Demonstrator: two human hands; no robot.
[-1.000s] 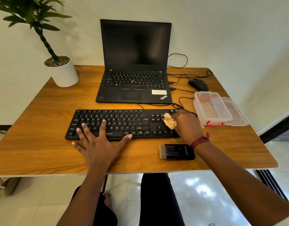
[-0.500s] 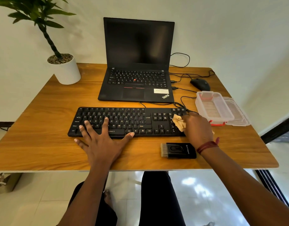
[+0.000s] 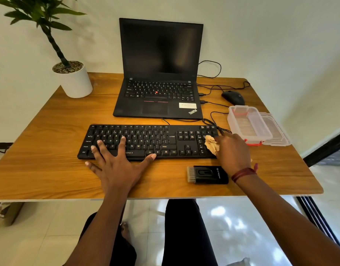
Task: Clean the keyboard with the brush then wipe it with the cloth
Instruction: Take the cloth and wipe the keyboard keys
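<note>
**A:** How far along does the person look?

**B:** Into the second half, at a guess. The brush point(image 3: 207, 174) lies flat on the desk point(image 3: 50, 150) near its front edge, just in front of the right end of the keyboard point(image 3: 155, 139). Its bristles point left and no hand is on it. That suggests the brushing is done, though nothing here proves it. The wiping is the step in hand.

**A:** Take it from the left, then. What is the left hand doing?

**B:** The left hand point(image 3: 117, 166) lies flat. Its fingers point(image 3: 122, 146) are straight and spread over the letter keys on the keyboard's left half, with the thumb stretched out along the bottom row. It grips nothing and seems only to pin the keyboard in place.

**A:** And the cloth?

**B:** The cloth point(image 3: 211, 144) is a small tan bunch sitting on the number pad at the keyboard's right end. The right hand point(image 3: 232, 150) holds it from the right with the fingers curled round it. Most of them are hidden behind the back of the hand, so how they pinch it cannot be told.

**A:** What is left to do?

**B:** The keys do not show which of them have been wiped. With the cloth at the far right, either a pass is ending there or the letter keys to the left are yet to come.
</note>
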